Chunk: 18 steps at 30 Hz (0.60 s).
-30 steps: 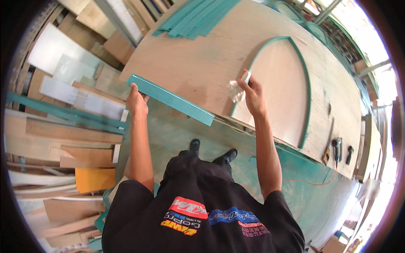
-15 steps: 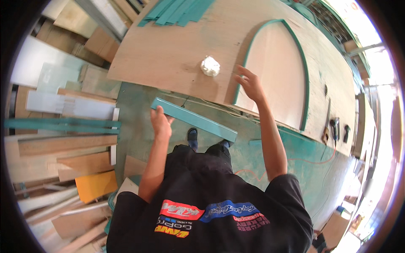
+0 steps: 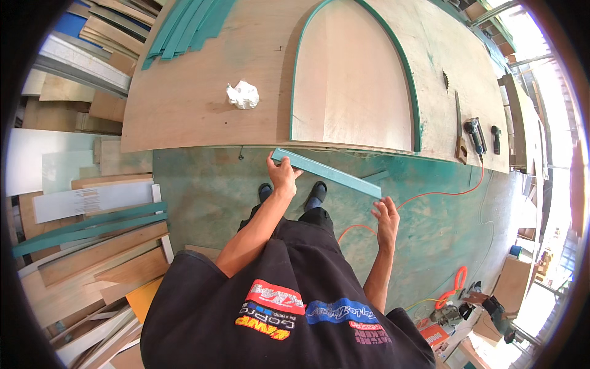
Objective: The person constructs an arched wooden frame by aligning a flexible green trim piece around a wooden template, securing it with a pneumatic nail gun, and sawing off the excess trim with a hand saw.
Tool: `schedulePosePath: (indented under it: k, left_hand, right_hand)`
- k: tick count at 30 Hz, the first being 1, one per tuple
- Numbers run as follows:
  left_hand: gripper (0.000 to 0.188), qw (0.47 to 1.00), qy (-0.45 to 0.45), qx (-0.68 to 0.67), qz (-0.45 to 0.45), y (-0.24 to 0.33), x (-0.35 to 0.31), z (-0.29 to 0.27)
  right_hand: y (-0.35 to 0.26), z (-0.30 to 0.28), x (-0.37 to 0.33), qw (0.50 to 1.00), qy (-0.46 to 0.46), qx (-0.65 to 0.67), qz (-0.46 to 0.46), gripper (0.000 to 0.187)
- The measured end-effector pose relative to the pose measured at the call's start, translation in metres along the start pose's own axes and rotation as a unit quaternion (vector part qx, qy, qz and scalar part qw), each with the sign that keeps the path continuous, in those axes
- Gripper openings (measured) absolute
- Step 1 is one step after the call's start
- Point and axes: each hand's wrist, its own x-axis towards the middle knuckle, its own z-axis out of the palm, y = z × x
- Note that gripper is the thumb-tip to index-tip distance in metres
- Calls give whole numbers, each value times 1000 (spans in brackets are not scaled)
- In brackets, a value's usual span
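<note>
A flat teal strip slants in front of the table, its right end lower. Its left end is held in my left hand, fingers wrapped round the edge. Close by the strip's right end is my right hand, fingers apart and holding nothing that I can see; whether a fingertip touches the end I cannot tell. On the table ahead lies a pale pointed-arch panel with a teal border. A crumpled white wad sits to the panel's left.
More teal strips lie at the table's far left. At its right are a handsaw, a power tool with an orange hose, and a small dark tool. Wood offcuts fill the left side; machinery stands lower right.
My right hand has come down from over the panel to the strip's right end. My left hand still holds the strip, now further right in view. The view has shifted rightward.
</note>
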Motion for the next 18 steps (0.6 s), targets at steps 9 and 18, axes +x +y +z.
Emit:
schedulePosePath:
  k: [9,18]
  left_hand:
    - [61,998,25,22,61,-22,-11,46]
    - [55,980,79,147,106,-27,-5,51]
  right_hand:
    - [12,-14,114,994,5,-39,-102,40]
    - [6,-7,158,992,-14,-20,-120,33]
